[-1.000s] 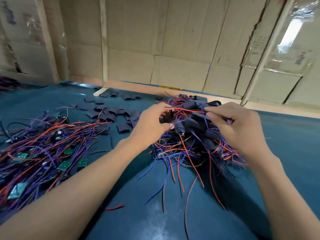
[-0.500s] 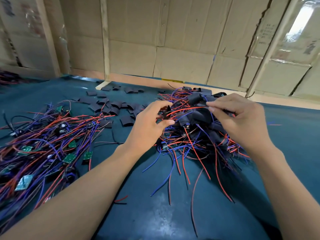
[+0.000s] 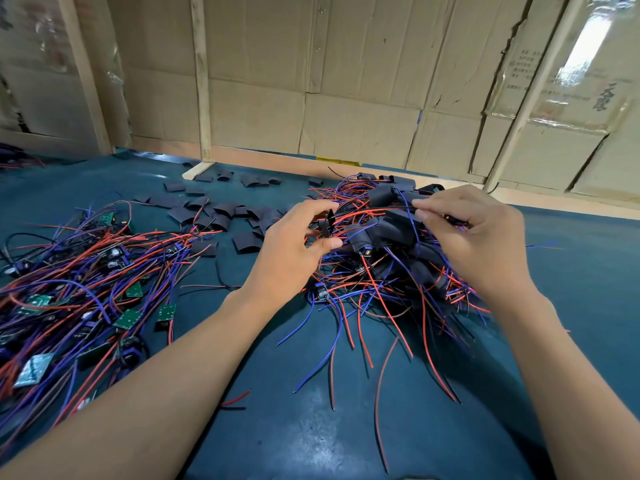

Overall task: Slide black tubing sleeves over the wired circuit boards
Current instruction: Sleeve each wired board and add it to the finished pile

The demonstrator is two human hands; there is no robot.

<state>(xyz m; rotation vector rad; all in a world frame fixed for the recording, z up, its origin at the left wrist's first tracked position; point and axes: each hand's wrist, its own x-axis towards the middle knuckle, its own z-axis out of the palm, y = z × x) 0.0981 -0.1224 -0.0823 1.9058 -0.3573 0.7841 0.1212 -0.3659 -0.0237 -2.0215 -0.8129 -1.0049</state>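
Black sleeve (image 3: 326, 226) now sits looser in my left grip (image 3: 294, 251), finger and thumb opened slightly, while my right grip (image 3: 474, 233) has drawn the wires (image 3: 374, 212) taut above the counter (image 3: 311, 427), so threading looks close.

Left hand (image 3: 294, 247) opened wider, now pinching a small black sleeve (image 3: 325, 225) between finger and thumb; right hand (image 3: 474, 237) raised slightly, fingertips pulling red and blue wires (image 3: 381, 211) taut between both.
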